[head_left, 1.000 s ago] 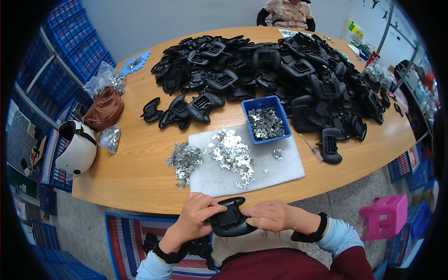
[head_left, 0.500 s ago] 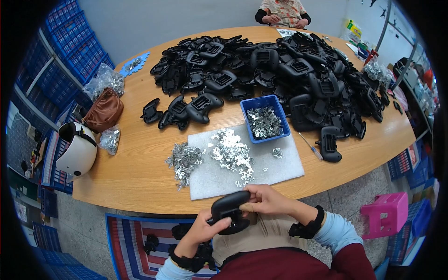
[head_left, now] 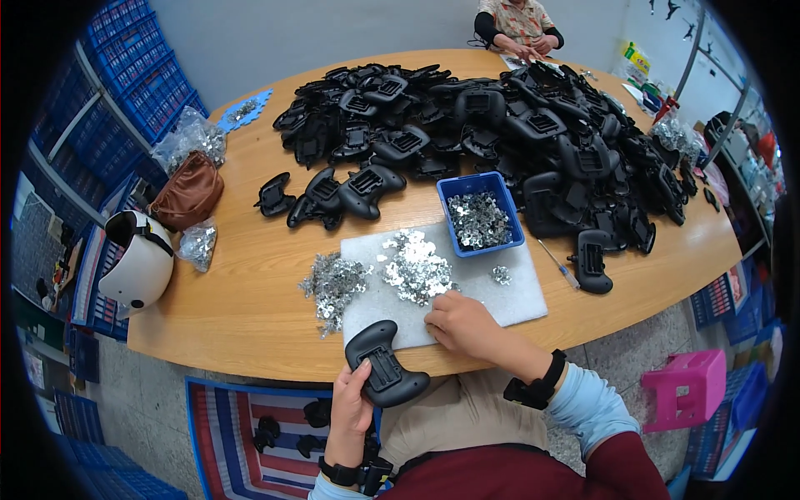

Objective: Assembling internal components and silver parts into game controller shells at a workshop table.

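Wooden table (head_left: 242,275), one blue bin (head_left: 477,187); left hand (head_left: 352,403), one controller (head_left: 387,372).

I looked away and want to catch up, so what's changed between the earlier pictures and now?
The right hand has let go of the black controller shell and moved forward to the silver metal pieces; whether it grips one is hidden. The left hand now holds the shell alone, shifted slightly left. The co-worker's hand has reached forward. The blue bin and white helmet stayed put.

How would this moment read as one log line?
left hand: holds black plastic gamepad shell | right hand: near small silver metal pieces | white rectangular mat: under those pieces
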{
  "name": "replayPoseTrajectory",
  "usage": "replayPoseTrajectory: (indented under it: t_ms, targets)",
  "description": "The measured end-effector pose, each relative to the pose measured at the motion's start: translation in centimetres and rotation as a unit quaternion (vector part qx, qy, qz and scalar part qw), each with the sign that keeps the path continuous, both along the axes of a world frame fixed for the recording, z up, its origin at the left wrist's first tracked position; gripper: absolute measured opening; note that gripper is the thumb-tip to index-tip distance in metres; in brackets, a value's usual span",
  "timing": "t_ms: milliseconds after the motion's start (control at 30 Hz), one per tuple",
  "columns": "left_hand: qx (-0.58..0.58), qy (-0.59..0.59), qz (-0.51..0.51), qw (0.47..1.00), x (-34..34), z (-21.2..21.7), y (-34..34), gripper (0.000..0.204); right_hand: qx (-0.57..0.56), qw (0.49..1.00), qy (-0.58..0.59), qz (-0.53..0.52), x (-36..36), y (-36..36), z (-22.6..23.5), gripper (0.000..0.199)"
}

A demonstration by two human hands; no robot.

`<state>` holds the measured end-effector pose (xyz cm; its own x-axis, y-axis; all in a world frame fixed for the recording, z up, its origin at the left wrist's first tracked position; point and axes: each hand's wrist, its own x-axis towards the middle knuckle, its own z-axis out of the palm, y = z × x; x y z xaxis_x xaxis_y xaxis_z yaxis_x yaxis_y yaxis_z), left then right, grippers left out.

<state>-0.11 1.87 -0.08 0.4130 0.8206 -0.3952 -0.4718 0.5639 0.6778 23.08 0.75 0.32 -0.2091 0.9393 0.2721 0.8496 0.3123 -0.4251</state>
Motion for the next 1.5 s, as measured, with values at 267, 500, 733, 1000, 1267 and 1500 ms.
replayPoseTrajectory:
  t_ms: [267,500,733,1000,1267,1500]
  targets:
    - [0.05,0.017,0.069,0.996,-1.3,-0.2,0.9,0.024,0.013,0.998,0.055,-0.042,-0.2,2.3,1.6,0.009]
    - [0.067,0.038,0.108,0.991,-2.3,-0.6,1.1,0.025,-0.011,0.999,0.038,-0.009,-2.1,10.6,2.1,0.01]
    - [0.057,0.035,0.134,0.989,-3.4,-0.6,0.9,0.025,-0.129,0.989,0.028,-0.059,-4.3,15.8,1.4,0.014]
    - [0.043,0.027,0.16,0.986,-4.7,-0.6,1.2,0.026,0.058,0.989,-0.057,0.12,-3.5,11.1,2.4,0.007]
    - [0.055,0.014,0.136,0.989,-4.0,-0.3,2.1,0.026,-0.034,0.987,-0.056,0.15,-1.1,4.3,2.1,0.008]
    - [0.064,0.007,0.119,0.991,-2.8,0.1,2.0,0.025,-0.117,0.992,0.053,0.015,-1.1,4.1,2.4,0.016]
